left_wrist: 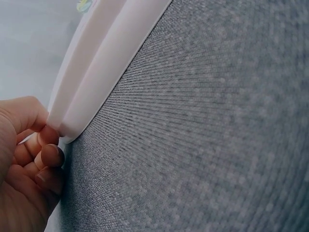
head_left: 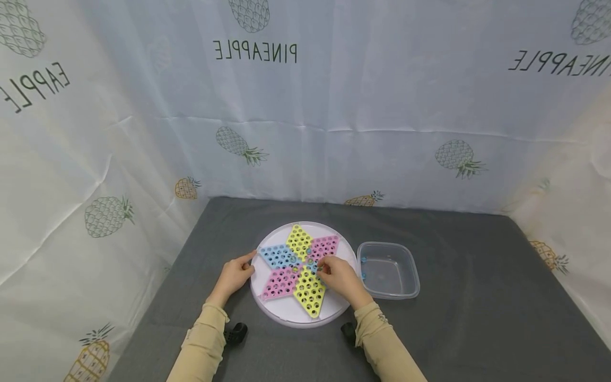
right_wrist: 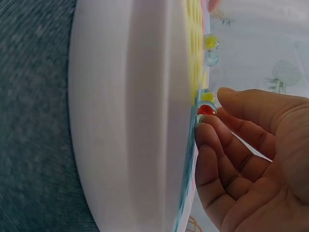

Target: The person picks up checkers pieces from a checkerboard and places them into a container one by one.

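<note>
Yellow/pink/blue star board point(head_left: 299, 269), grey tablecloth point(head_left: 468, 339)

Smooth plastic board point(head_left: 334, 310), woven grey cloth point(head_left: 468, 339)

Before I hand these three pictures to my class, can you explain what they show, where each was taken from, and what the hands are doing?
No machine here: a person works with two bare hands, wearing a head camera and one on each wrist. The head view looks down on a grey cloth-covered table holding a round white Chinese checkers board with a coloured star and, beside it, a clear plastic container. The left wrist view shows the left hand gripping the board's edge. The right wrist view, seen sideways, shows the right hand with fingertips at a red marble near the star's middle; whether it is pinched I cannot tell.
</note>
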The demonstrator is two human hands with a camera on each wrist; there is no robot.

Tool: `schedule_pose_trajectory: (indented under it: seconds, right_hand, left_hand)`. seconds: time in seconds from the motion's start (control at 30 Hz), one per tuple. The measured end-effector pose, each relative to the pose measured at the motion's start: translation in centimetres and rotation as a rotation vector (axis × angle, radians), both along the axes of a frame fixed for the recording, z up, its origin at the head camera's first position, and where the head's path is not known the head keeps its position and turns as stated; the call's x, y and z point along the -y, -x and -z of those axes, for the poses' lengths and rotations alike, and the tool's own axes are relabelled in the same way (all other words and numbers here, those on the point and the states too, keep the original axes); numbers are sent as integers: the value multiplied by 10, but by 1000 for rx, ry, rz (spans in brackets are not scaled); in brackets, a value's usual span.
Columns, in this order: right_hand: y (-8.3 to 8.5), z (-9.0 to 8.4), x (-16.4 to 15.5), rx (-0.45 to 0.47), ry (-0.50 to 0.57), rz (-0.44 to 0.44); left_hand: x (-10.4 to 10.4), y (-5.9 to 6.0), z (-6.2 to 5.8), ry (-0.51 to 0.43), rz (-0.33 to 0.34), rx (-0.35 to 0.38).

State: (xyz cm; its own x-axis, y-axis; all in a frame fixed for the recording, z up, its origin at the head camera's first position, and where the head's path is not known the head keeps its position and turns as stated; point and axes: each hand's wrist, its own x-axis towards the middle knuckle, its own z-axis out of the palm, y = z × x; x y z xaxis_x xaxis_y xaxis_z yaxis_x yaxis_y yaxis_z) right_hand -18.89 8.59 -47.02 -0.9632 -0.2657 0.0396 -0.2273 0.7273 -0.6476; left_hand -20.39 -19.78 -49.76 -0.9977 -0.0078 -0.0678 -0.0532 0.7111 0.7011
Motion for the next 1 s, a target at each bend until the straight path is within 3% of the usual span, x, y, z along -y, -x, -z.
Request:
schedule_pose_trajectory:
  seconds: [1.0]
  right_hand:
    - [3,7,-3,1,-21,-26]
  left_hand:
    - [0,-2,1,-27,-6,7]
